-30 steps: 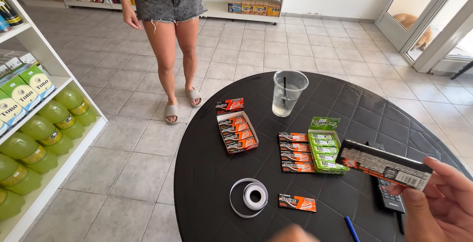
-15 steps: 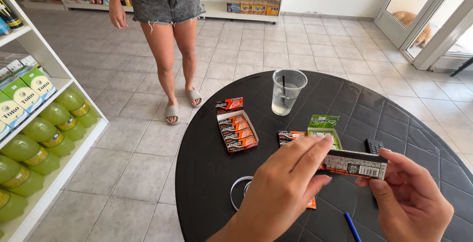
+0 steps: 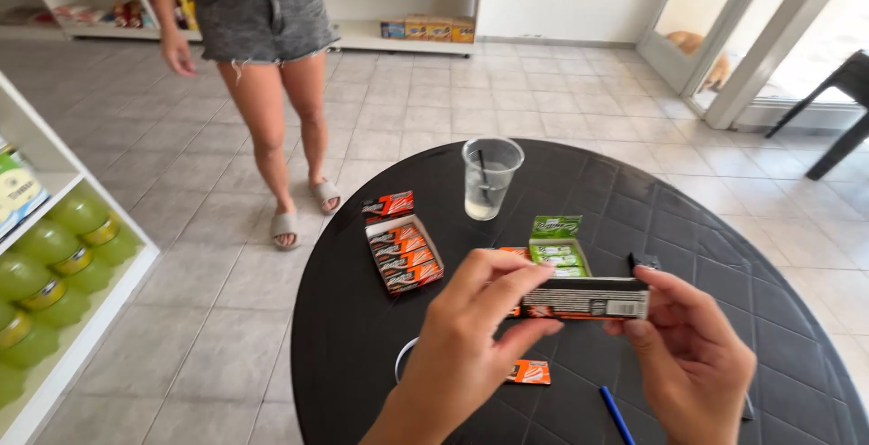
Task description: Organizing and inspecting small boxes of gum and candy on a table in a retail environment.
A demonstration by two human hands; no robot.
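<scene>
Together both hands pinched one long dark box [image 3: 587, 298] above the round black surface [image 3: 362, 336], left hand [image 3: 471, 336] at one end, right hand [image 3: 692, 354] at the other. One orange tray [image 3: 403, 253], one green tray [image 3: 558, 250], a clear plastic cup [image 3: 490, 178] and one loose orange packet [image 3: 528, 372] lay there.

1. Left hand [image 3: 471, 345] covers most of tape roll [image 3: 399, 368] and orange packs behind.
2. Bystander [image 3: 262, 56] cut off above waist by top edge.
3. Pen [image 3: 615, 413] runs off bottom edge.
</scene>
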